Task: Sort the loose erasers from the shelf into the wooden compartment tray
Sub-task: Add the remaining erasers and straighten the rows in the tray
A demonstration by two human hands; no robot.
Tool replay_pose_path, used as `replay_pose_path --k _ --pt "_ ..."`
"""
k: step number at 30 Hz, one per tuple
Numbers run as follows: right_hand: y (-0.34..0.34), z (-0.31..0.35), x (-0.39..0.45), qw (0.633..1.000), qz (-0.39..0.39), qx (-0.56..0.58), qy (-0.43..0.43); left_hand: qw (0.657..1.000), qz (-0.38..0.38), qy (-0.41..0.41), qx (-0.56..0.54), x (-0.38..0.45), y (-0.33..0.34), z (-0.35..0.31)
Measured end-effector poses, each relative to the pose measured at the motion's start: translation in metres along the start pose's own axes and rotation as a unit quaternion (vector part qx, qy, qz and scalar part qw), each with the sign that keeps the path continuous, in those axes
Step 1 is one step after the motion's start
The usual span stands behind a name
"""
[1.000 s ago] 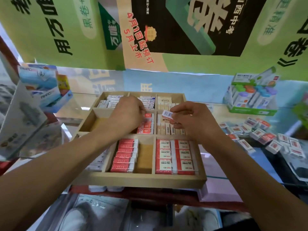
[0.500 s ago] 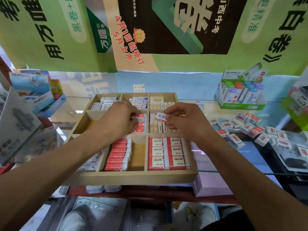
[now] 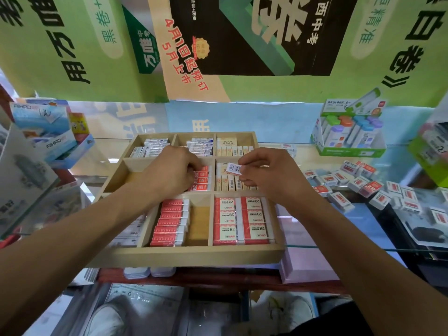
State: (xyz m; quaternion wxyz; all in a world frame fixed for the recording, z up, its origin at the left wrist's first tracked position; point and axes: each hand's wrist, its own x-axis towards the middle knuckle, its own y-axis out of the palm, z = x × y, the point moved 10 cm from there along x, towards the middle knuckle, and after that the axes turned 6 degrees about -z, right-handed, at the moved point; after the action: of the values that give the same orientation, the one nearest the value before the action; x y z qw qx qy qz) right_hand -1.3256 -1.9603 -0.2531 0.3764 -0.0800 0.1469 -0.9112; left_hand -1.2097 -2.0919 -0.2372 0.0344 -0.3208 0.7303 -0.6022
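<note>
**One eraser held above the tray, a heap waiting to the right**

One small white eraser with a barcode label point(image 3: 234, 168) is pinched at the fingertips of the right hand point(image 3: 265, 174), held just above the middle-right compartment of the pale wooden compartment tray point(image 3: 189, 255). Its long axis runs roughly left to right and tilts slightly, while the cream erasers point(image 3: 232, 183) standing in that compartment run front to back, so a turn looks needed before it can drop into the row. The right hand is the nearer one to that slot. The left hand point(image 3: 171, 172) is curled over the red-and-white 2B erasers point(image 3: 200, 181) in the centre compartment, fingertips on them; whether it grips one or only steadies the row cannot be told, because the knuckles hide the fingers' undersides.

The loose red-and-white erasers point(image 3: 363, 185) lie scattered on the glass shelf point(image 3: 303, 154), well apart from the tray on its right, closer to the right arm. The left column of the tray is largely hidden under the left forearm, and the print on the pinched eraser is too small to read. The far edge of the heap is cut off at the frame's right side.
</note>
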Motion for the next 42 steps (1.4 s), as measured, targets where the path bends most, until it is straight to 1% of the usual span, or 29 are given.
replay_pose_path --k 2,4,6,8,11,13,15,18,21,23,24,29,35,38,42 --pt "0.003 -0.002 -0.001 1.000 0.018 0.013 0.011 0.999 0.009 -0.027 -0.021 -0.002 -0.002 0.005" --pt "0.004 -0.001 -0.002 0.999 0.033 -0.004 0.008 0.997 -0.002 -0.047 -0.068 -0.004 -0.009 0.005" --pt "0.005 0.005 -0.001 0.999 0.040 -0.008 -0.013 0.984 -0.010 -0.059 -0.170 -0.008 -0.015 -0.004" --pt "0.008 0.013 -0.002 0.998 0.046 0.017 -0.044 0.963 0.009 -0.053 -0.265 -0.012 -0.018 -0.019" --pt "0.014 0.024 -0.008 0.994 0.054 0.039 -0.083 0.952 0.038 -0.040 -0.302 -0.015 -0.021 -0.028" --pt "0.018 0.030 -0.011 0.991 0.058 0.054 -0.106 0.949 0.040 -0.045 -0.308 -0.017 -0.024 -0.025" --pt "0.023 0.032 -0.014 0.989 0.063 0.062 -0.116 0.959 0.031 -0.034 -0.280 -0.020 -0.027 -0.022" --pt "0.033 0.028 -0.015 0.991 0.074 0.036 -0.101 0.977 0.042 -0.026 -0.207 -0.026 -0.028 -0.015" --pt "0.036 0.017 -0.012 0.995 0.068 -0.032 -0.068 0.993 0.055 -0.043 -0.092 -0.028 -0.037 0.008" --pt "0.035 0.013 -0.011 0.995 0.066 -0.057 -0.057 0.997 0.065 -0.028 -0.017 -0.030 -0.043 0.019" --pt "0.035 0.012 -0.011 0.994 0.065 -0.063 -0.057 0.997 0.075 -0.021 0.002 -0.031 -0.045 0.021" --pt "0.037 0.012 -0.010 0.993 0.064 -0.077 -0.063 0.993 0.115 -0.007 0.039 -0.028 -0.038 0.018" --pt "0.038 0.012 -0.014 0.990 0.071 -0.094 -0.076 0.984 0.156 -0.026 0.084 -0.018 -0.030 0.017" --pt "0.036 0.013 -0.014 0.990 0.066 -0.091 -0.083 0.982 0.171 -0.060 0.059 -0.019 -0.026 0.025" --pt "0.032 0.014 -0.014 0.991 0.056 -0.081 -0.086 0.983 0.150 -0.104 -0.015 -0.023 -0.029 0.034"
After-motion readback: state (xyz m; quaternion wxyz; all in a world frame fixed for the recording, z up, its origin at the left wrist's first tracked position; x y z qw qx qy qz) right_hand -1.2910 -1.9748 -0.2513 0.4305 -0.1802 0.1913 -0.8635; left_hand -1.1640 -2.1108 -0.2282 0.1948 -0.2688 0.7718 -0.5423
